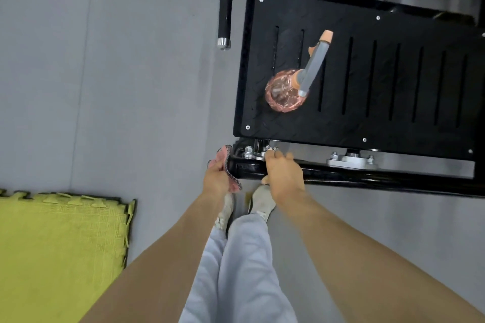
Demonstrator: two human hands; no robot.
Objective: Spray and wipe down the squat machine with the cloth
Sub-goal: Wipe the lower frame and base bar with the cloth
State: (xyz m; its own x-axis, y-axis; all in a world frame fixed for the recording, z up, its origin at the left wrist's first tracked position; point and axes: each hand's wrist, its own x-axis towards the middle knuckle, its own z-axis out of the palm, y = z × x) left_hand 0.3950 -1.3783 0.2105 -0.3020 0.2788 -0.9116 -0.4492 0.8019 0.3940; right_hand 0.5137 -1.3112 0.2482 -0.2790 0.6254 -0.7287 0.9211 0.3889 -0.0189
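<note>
The black squat machine fills the upper right, with a slotted footplate [393, 34] over a black base bar [367, 178]. On the plate stands a clear pink spray bottle [286, 92] with a grey and orange trigger head. My left hand [217, 178] grips a pink cloth [223, 157] with a dark edge, pressed against the left end of the base bar. My right hand [283, 176] rests on the same bar next to the bolted brackets, fingers over the top and thumb under the near edge.
A black handle [225, 16] with chrome ends sticks out at the machine's left. A yellow-green foam mat [60, 249] lies at the lower left on the grey floor [118, 86]. My legs in light trousers and white shoes [262, 204] stand just before the bar.
</note>
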